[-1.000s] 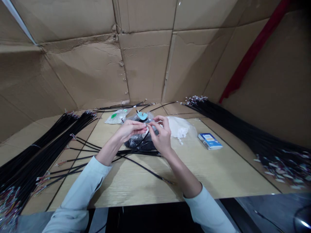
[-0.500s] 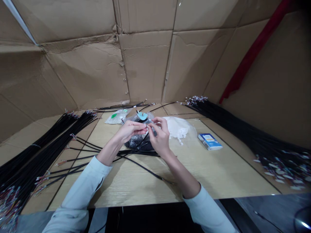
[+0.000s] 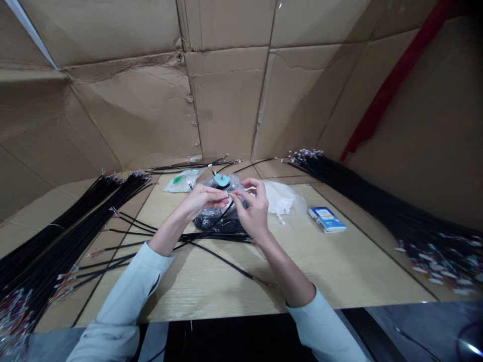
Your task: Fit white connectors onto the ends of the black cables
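Note:
My left hand (image 3: 207, 197) is closed in a pinch on a small whitish piece that looks like a connector, mostly hidden by the fingertips. Against it, my right hand (image 3: 252, 206) pinches the thin wire end of a black cable (image 3: 225, 213), thumb and index finger together and the other fingers raised. The two sets of fingertips almost meet. This cable slants down to the left from the fingers, over a clear plastic bag with dark contents (image 3: 202, 221). Below the hands, several loose black cables (image 3: 222, 262) with bared coloured wire ends lie crossed on the table.
Bundled black cables (image 3: 70, 231) lie at left, and a larger bundle with white connectors (image 3: 362, 201) at right. Behind the hands are a bag of small pieces (image 3: 183, 182), a light-blue disc (image 3: 221, 179) and a white plastic bag (image 3: 281, 198). A blue-and-white box (image 3: 327, 220) lies right.
My right hand has shifted slightly right, and more of the black cable shows below its fingers. My left hand has hardly moved, still pinching at the same spot.

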